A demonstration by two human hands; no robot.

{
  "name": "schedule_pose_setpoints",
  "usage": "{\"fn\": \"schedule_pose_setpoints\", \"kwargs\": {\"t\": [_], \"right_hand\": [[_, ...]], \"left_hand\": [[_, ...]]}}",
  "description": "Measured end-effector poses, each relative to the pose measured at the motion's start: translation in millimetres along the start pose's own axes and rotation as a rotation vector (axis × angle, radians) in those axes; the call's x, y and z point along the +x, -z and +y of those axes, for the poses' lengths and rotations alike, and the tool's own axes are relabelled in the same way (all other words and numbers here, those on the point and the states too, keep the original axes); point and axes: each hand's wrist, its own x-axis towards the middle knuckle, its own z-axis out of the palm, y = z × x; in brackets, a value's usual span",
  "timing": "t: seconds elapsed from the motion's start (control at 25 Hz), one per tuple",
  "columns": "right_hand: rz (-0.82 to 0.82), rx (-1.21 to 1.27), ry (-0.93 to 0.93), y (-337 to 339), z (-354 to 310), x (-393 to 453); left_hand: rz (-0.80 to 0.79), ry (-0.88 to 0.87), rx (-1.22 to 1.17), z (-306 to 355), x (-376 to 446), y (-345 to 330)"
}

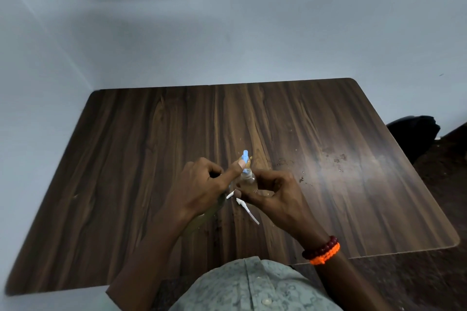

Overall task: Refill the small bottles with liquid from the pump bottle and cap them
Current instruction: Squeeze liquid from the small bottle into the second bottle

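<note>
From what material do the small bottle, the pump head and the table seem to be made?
Small bottle: clear, glossy, probably plastic, maybe glass; amber liquid shows through it.
Pump head: light blue, opaque, likely moulded plastic.
Table: dark wood-grain top, smooth with a soft sheen, probably laminate rather than solid wood; the grain looks printed and the corners are rounded.

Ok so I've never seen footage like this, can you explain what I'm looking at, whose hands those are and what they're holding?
This is one picture from a camera worn on a person's head, looking down at their own two bare hands over a dark wooden table. No machine is involved. The left hand holds a pump bottle with a light blue nozzle, one finger on the pump. The right hand, with red and orange bracelets at its wrist, holds a small clear bottle up to the nozzle for filling. A thin white plastic piece shows below the hands. Small wet spots mark the table.
</note>
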Motion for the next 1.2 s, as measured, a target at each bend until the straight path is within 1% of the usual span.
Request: {"fn": "schedule_pose_setpoints", "kwargs": {"t": [0.12,0.32,0.48,0.68,0.84,1.0,1.2], "right_hand": [[0.001,-0.007,0.008,1.2,-0.3,0.7],[-0.013,-0.006,0.002,-3.0,-0.9,-1.2],[-0.012,-0.028,0.009,0.9,-0.3,0.4],[-0.009,0.005,0.007,-3.0,-1.1,-1.4],[-0.003,0.003,0.035,0.6,0.1,1.1],[-0.013,-0.008,0.043,-3.5,-1.9,0.2],[-0.001,-0.003,0.041,2.3,-2.5,2.1]], "left_hand": [[0.013,-0.008,-0.021,-1.7,-1.6,1.0],[-0.04,-0.044,0.051,-0.2,0.9,0.8],[-0.011,-0.028,0.021,-3.7,-1.1,1.5],[-0.006,-0.042,0.072,0.5,-0.1,-0.5],[0.027,-0.025,0.044,-0.4,-0.5,1.6],[0.03,-0.049,0.067,0.1,-0.2,0.4],[0.042,-0.032,0.06,-0.7,-0.4,0.2]]}}
